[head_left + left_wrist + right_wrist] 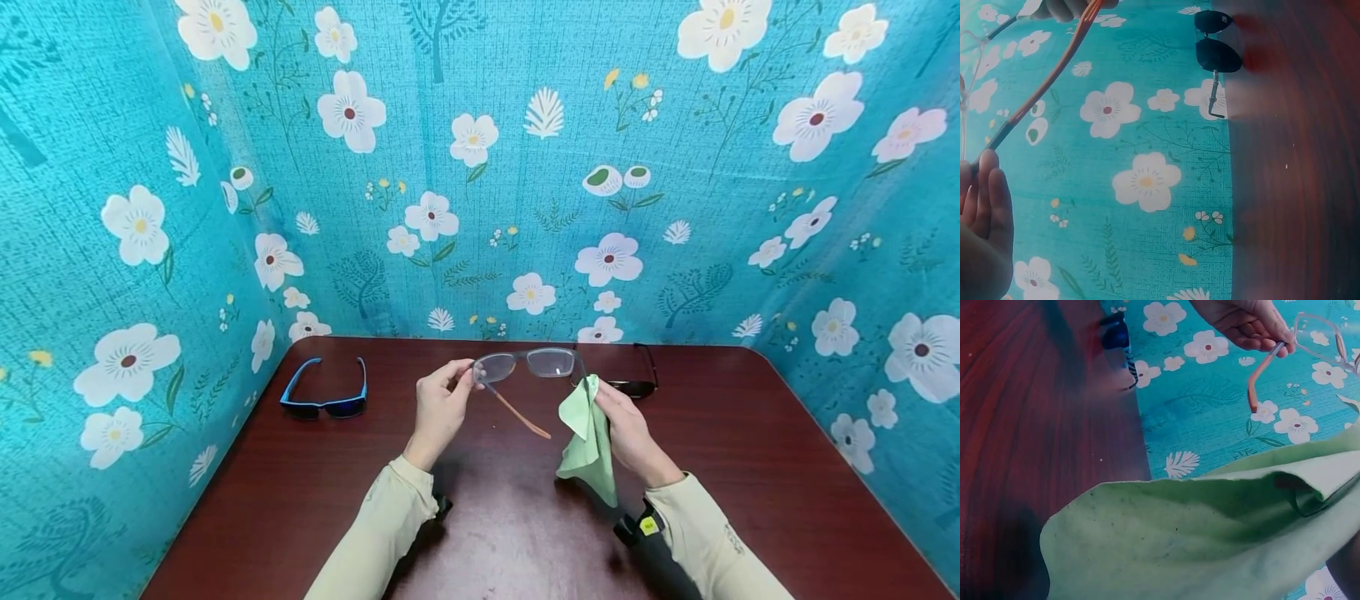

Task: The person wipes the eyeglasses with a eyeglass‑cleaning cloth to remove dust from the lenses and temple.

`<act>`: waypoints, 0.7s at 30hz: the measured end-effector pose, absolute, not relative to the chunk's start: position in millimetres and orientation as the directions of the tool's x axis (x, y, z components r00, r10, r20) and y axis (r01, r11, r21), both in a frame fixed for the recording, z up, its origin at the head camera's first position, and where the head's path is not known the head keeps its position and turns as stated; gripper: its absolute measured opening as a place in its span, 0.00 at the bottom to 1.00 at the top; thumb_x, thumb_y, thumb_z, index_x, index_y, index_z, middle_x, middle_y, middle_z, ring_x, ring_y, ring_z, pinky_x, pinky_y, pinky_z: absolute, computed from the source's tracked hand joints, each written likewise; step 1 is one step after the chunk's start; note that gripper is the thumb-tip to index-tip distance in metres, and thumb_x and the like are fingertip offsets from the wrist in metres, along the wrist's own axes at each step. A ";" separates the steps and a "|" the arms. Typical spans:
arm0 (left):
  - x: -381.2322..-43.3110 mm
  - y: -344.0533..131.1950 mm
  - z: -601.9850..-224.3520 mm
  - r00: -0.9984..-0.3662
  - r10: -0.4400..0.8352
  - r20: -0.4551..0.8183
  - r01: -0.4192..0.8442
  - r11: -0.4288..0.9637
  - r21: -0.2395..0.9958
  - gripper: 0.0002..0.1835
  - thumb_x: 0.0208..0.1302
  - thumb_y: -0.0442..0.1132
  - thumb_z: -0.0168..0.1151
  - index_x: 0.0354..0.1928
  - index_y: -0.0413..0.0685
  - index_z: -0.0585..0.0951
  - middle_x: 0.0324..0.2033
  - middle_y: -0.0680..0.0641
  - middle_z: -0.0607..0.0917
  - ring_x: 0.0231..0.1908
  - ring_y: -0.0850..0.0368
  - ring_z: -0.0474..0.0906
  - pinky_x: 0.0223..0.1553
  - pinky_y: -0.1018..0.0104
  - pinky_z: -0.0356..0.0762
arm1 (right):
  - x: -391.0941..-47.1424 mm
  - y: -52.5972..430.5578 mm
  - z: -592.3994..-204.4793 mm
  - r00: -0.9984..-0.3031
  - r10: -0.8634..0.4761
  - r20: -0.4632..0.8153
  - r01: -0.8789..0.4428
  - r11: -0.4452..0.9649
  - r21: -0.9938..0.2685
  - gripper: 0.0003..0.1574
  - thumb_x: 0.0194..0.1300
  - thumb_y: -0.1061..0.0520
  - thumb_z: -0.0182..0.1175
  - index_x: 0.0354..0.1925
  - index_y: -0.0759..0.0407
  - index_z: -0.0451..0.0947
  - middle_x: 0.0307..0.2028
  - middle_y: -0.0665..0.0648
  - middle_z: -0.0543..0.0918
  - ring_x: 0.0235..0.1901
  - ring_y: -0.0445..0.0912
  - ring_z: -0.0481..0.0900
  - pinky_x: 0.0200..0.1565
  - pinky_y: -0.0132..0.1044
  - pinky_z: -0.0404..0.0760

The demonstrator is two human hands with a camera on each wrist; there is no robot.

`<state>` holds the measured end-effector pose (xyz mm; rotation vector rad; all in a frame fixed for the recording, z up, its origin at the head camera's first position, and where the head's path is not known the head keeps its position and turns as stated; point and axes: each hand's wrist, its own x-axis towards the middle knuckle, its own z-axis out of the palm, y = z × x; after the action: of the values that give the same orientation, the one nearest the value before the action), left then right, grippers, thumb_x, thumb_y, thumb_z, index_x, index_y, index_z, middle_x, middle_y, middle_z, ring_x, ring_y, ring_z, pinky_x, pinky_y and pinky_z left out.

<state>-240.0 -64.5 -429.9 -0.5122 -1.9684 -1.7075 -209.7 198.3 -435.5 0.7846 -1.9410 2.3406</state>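
Clear-lensed eyeglasses [551, 362] with a grey frame and orange-brown temple tips are held above the table between both hands. My left hand [441, 408] pinches them at the hinge corner on the left, and one temple [519, 412] slants down toward the middle. A light green cloth [588, 442] hangs from my right hand [630, 429], which pinches it around the other temple. The cloth covers most of that temple. In the right wrist view the cloth [1197, 531] fills the lower part, with the left hand [1247, 322] beyond it.
Blue-framed sunglasses [326, 408] lie at the table's left. Dark sunglasses [633, 388] lie behind the right hand, partly hidden by it. The dark red-brown table [495, 533] meets a turquoise floral curtain [480, 208] at its back and sides.
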 end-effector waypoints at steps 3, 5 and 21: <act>-231.6 -63.1 -416.8 -0.809 -0.047 0.586 0.576 0.141 0.805 0.06 0.62 0.25 0.59 0.40 0.30 0.82 0.30 0.38 0.85 0.26 0.50 0.82 0.30 0.71 0.80 | -207.7 198.2 -435.4 -0.902 -0.299 0.311 -0.262 -0.194 -0.945 0.36 0.78 0.53 0.35 0.64 0.85 0.44 0.55 0.41 0.69 0.50 0.32 0.71 0.50 0.24 0.70; -226.2 -62.5 -409.0 -0.805 -0.059 0.590 0.578 0.141 0.804 0.06 0.62 0.25 0.59 0.39 0.29 0.82 0.30 0.38 0.85 0.26 0.48 0.82 0.31 0.71 0.80 | -206.9 197.6 -435.0 -0.915 -0.291 0.279 -0.237 -0.171 -0.956 0.37 0.78 0.53 0.35 0.64 0.86 0.43 0.56 0.42 0.67 0.49 0.32 0.72 0.50 0.24 0.70; -223.7 -61.1 -401.1 -0.798 -0.175 0.577 0.563 0.125 0.817 0.07 0.63 0.27 0.59 0.40 0.29 0.82 0.30 0.36 0.85 0.27 0.41 0.82 0.33 0.52 0.81 | -203.4 196.0 -438.4 -0.946 -0.215 0.244 -0.215 -0.149 -0.965 0.34 0.77 0.57 0.36 0.64 0.87 0.44 0.48 0.33 0.74 0.45 0.30 0.74 0.47 0.22 0.70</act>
<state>-223.7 -61.1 -401.1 -0.3740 -1.8544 -1.7292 -203.4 196.0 -438.4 0.5171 -2.0492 2.3244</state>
